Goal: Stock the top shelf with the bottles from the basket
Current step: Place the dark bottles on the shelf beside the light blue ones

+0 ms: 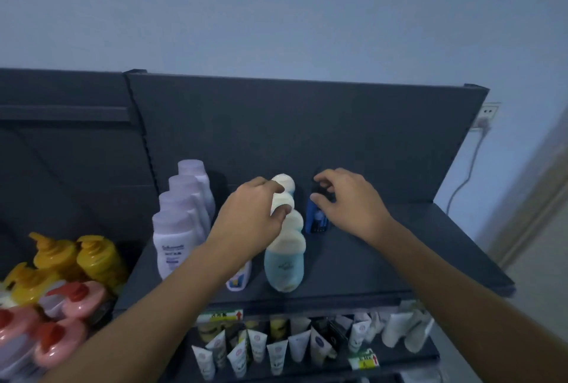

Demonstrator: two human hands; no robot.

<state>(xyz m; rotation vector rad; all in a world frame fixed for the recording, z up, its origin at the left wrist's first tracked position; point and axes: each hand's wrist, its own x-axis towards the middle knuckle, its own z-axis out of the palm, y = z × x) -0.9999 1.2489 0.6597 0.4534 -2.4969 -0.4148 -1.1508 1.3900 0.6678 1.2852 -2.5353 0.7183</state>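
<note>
On shelf [384,259]: four white bottles [173,247], four blue bottles [284,269].

Right hand [347,201] hides the cap of the blue bottle [316,224], label blurred

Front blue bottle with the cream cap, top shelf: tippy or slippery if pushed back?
Probably tippy: the front blue bottle is tall on a narrow, rounded base. Pushed back, it would likely lean on the bottles behind rather than fall. Its smooth plastic looks somewhat slippery.
</note>
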